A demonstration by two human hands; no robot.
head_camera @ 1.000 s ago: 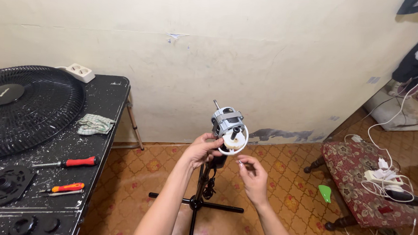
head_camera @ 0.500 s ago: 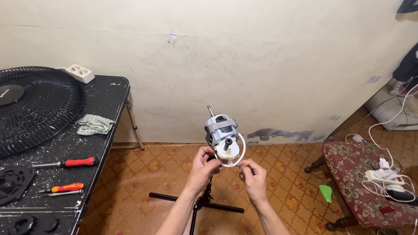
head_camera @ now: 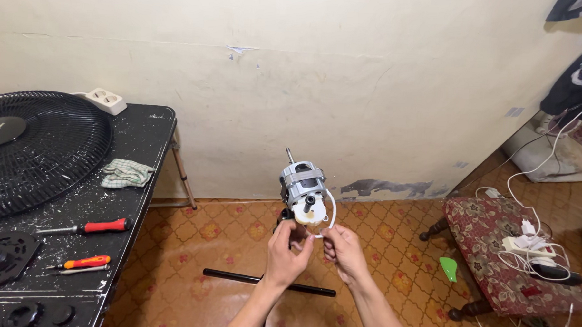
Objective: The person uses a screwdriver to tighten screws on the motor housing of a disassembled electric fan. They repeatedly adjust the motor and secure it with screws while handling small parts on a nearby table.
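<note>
You are looking at a grey metal fan motor (head_camera: 301,183) sitting on its stand above the floor, shaft tilting up and left. A white cable (head_camera: 330,216) is looping down its right side from a cream gearbox (head_camera: 309,214).

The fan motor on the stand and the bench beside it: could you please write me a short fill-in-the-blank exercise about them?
1. Both hands, left hand and right hand, pinch a thin ____ cable that loops beside the fan motor.
2. The round black fan grille lies on the ____ table.
3. Two ____ with red and orange handles, the upper and the lower, lie near the table's edge.

Missing words: white; black; screwdrivers
</note>
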